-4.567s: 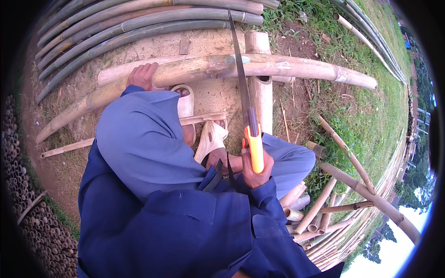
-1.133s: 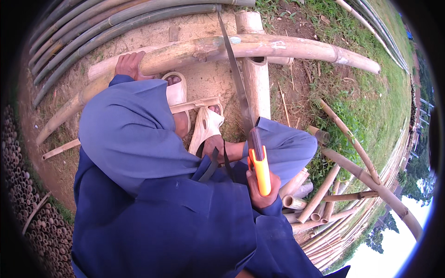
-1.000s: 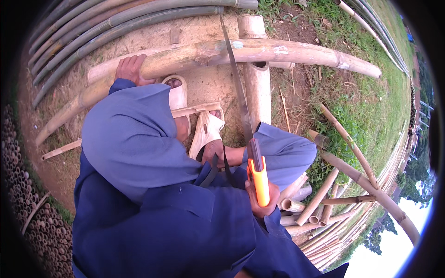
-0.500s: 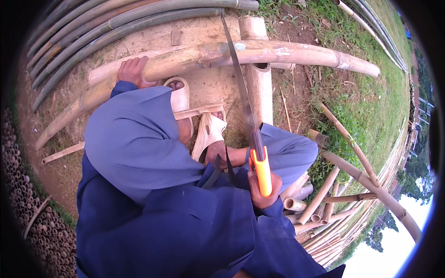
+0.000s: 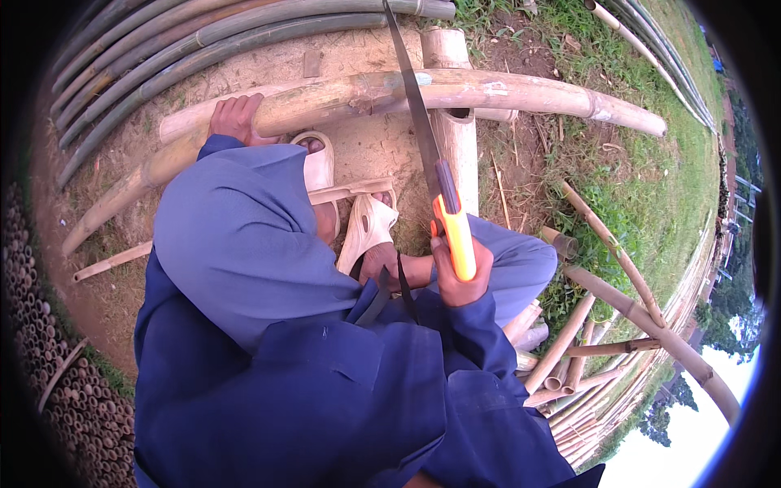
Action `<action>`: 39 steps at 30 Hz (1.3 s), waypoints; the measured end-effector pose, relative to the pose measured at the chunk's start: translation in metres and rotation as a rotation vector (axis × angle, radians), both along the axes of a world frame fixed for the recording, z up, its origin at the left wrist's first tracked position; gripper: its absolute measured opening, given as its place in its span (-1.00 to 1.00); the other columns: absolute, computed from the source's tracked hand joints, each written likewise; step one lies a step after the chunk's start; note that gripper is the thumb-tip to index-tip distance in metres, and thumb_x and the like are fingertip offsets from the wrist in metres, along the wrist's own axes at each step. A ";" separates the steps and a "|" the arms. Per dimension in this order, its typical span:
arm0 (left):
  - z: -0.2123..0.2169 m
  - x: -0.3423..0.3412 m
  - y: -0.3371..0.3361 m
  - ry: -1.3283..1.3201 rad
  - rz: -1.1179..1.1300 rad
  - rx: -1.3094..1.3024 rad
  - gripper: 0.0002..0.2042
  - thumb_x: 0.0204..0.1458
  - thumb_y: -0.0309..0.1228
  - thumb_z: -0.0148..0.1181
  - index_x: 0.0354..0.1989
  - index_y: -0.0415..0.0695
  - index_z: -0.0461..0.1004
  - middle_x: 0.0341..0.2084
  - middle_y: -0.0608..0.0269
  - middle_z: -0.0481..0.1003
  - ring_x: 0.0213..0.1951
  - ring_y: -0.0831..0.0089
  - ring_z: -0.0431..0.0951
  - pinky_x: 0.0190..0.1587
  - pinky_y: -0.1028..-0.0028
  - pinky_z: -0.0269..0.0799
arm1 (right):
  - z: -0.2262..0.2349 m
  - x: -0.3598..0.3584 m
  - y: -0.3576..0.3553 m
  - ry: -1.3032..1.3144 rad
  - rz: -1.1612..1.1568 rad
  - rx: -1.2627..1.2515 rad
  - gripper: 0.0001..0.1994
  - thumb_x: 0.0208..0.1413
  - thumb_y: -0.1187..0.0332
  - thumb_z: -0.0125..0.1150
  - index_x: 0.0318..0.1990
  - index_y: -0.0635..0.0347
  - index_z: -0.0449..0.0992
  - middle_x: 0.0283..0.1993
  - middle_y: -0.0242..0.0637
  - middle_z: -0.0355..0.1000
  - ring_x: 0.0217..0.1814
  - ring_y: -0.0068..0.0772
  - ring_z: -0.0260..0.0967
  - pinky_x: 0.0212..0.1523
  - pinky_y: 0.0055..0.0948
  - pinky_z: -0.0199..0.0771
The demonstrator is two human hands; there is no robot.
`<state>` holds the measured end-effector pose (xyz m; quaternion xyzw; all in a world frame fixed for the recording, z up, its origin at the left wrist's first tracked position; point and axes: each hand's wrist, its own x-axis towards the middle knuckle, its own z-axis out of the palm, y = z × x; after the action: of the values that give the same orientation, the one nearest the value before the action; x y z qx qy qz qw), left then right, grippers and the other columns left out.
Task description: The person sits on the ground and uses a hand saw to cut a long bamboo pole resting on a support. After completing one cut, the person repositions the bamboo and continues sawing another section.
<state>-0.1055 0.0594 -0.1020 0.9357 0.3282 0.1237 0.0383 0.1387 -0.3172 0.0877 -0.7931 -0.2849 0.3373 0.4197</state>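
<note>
A thick bamboo pole lies crosswise in front of me. It rests over a shorter bamboo piece that points toward me. My left hand is wrapped over the pole on its left part. My right hand grips the orange and yellow handle of a hand saw. The dark blade slants up and left, crossing the pole just left of the short piece. Whether its teeth sit in a cut is too small to tell.
Long bamboo poles lie side by side at the far left. Cut bamboo pieces and a leaning pole are at the right. Many tube ends are stacked at the lower left. My sandalled feet are below the pole.
My right hand and the saw have moved away from me, up along the blade's line, so the handle is nearer the bamboo pole. My left hand stays on the pole.
</note>
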 end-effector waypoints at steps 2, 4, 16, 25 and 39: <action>0.002 -0.001 -0.001 -0.001 -0.009 0.001 -0.16 -0.46 0.09 0.56 0.08 -0.08 0.49 -0.20 0.15 0.56 -0.10 0.18 0.55 0.06 0.23 0.38 | -0.026 0.009 0.014 -0.032 0.071 0.094 -0.91 0.16 0.53 0.30 -0.31 0.38 0.52 -0.52 -0.44 0.39 -0.48 -0.67 0.22 -0.43 -0.53 0.28; 0.003 -0.001 -0.002 0.029 -0.002 0.000 -0.16 -0.46 0.09 0.56 0.08 -0.08 0.49 -0.20 0.15 0.56 -0.09 0.18 0.55 0.06 0.23 0.38 | -0.028 0.008 0.003 0.012 0.040 0.095 -0.89 0.15 0.52 0.30 -0.22 0.39 0.56 -0.50 -0.31 0.45 -0.47 -0.61 0.31 -0.40 -0.47 0.37; 0.005 0.001 -0.003 0.067 0.038 -0.031 -0.12 -0.46 0.03 0.57 0.16 -0.06 0.45 -0.11 0.13 0.55 -0.02 0.12 0.53 0.09 0.21 0.38 | -0.043 0.019 -0.013 -0.043 0.151 0.040 -0.93 0.13 0.53 0.28 -0.28 0.37 0.55 -0.54 -0.24 0.46 -0.52 -0.55 0.33 -0.44 -0.39 0.36; 0.003 0.002 0.000 0.070 0.036 -0.041 -0.18 -0.42 0.10 0.53 0.10 -0.04 0.48 -0.15 0.15 0.55 -0.06 0.16 0.54 0.07 0.22 0.38 | 0.052 -0.019 -0.065 -0.075 0.079 -0.041 -0.63 0.14 0.50 0.28 0.11 0.40 0.54 0.01 0.00 0.60 0.06 -0.20 0.60 0.11 -0.38 0.52; 0.002 0.004 0.002 0.038 0.012 -0.002 -0.19 -0.43 0.09 0.53 0.07 -0.05 0.49 -0.18 0.17 0.55 -0.08 0.17 0.54 0.03 0.24 0.36 | 0.043 -0.024 -0.076 -0.243 0.117 0.070 -0.65 0.16 0.53 0.23 0.11 0.40 0.55 -0.19 -0.13 0.65 -0.11 -0.34 0.65 -0.03 -0.44 0.56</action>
<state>-0.1019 0.0616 -0.1005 0.9358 0.3346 0.1060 0.0323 0.1146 -0.3933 0.1309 -0.7949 -0.3911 0.2524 0.3891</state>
